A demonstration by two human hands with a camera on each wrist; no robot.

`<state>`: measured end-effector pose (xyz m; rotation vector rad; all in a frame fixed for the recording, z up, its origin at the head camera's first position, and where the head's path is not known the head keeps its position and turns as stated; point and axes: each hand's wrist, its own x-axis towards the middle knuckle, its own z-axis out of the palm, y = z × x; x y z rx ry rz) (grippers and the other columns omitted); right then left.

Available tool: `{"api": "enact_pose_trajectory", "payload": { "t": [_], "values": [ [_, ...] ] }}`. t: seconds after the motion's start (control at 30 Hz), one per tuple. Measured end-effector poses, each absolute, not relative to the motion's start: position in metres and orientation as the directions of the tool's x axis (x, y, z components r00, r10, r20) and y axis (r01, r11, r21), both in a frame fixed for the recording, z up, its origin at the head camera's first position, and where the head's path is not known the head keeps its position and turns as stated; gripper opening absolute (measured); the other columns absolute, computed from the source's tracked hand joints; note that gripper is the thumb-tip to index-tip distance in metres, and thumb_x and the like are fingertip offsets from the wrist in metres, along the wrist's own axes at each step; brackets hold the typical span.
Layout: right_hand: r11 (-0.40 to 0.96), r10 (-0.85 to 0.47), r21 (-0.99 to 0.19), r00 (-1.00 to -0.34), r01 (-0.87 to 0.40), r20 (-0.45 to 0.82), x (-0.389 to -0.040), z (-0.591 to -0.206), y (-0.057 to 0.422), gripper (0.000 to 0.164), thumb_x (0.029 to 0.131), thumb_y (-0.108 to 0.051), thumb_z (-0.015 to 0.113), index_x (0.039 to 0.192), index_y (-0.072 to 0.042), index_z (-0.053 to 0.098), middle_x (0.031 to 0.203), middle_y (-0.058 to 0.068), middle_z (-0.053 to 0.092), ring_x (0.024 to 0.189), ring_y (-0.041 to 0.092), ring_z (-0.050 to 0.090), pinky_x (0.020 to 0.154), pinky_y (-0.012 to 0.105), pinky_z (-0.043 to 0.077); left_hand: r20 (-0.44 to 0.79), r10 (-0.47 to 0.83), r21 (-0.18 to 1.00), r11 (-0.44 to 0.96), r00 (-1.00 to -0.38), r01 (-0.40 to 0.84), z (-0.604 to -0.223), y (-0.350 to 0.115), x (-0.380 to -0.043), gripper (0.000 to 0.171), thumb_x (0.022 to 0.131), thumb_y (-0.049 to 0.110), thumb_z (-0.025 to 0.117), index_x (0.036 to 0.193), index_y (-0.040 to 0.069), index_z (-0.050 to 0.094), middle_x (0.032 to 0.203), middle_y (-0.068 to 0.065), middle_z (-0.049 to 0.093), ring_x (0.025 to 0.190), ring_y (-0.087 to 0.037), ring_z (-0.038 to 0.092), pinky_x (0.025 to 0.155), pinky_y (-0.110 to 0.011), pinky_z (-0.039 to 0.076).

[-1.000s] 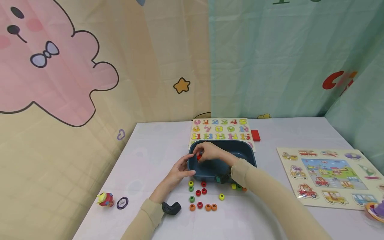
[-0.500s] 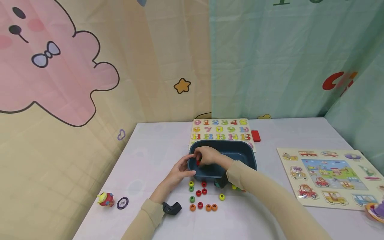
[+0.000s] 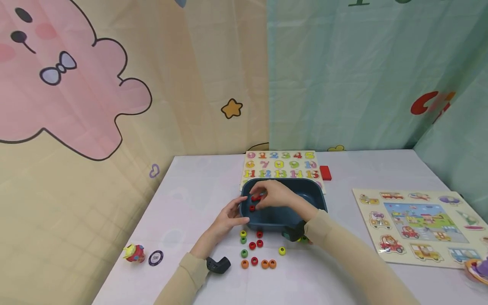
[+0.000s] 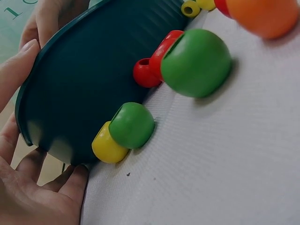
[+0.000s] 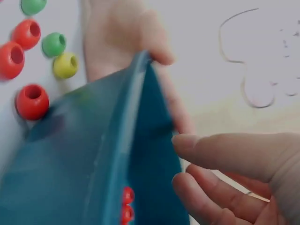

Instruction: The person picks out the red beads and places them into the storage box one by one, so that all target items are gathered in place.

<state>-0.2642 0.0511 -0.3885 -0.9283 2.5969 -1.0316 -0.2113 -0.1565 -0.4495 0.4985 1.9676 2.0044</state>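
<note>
Blue tray (image 3: 267,226), left hand (image 3: 227,217) spread against its left edge, right hand (image 3: 277,195) loosely spread above roomy floor (image 3: 276,215)

The blue bin (image 3: 267,225) holds perhaps three red beads (image 3: 252,208).

The person's bare left hand (image 3: 225,221) holds its thumb (image 3: 239,220) spread from its fingers (image 3: 237,201). Just right of those fingertips, the bare right hand (image 3: 275,195) bends its fingers loosely, thumb tip apart. Behind the fingers, both beige-sleeved forearms, left (image 3: 182,277) and right (image 3: 347,248), slant inward.
</note>
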Motion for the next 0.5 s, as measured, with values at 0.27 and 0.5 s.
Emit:
{"api": "enact_pose_trajectory", "payload": {
  "t": [0.27, 0.5],
  "values": [
    [0.344, -0.658, -0.821, -0.741, -0.455, 0.135, -0.22, -0.391, 0.079, 0.029, 0.077, -0.025, 0.069, 0.102, -0.013, 0.061, 0.093, 0.002, 0.063, 0.072, 0.012, 0.058, 0.066, 0.027, 0.05, 0.02, 0.432, 1.0, 0.003, -0.902, 0.024, -0.446, -0.156, -0.21, 0.063, 0.083, 0.001, 0.058, 0.138, 0.005, 0.028, 0.146, -0.008, 0.019, 0.132, -0.025, 0.017, 0.105, -0.039, 0.018],
    [0.305, -0.678, -0.825, -0.717, -0.475, 0.162, -0.178, -0.416, 0.078, 0.024, 0.081, -0.022, 0.066, 0.103, -0.013, 0.062, 0.094, 0.0, 0.064, 0.066, 0.009, 0.058, 0.059, 0.023, 0.05, 0.016, 0.437, 1.0, 0.014, -0.9, 0.024, -0.445, -0.155, -0.21, 0.065, 0.083, 0.003, 0.058, 0.139, 0.006, 0.025, 0.146, -0.008, 0.017, 0.132, -0.024, 0.017, 0.104, -0.04, 0.019]
  ]
}}
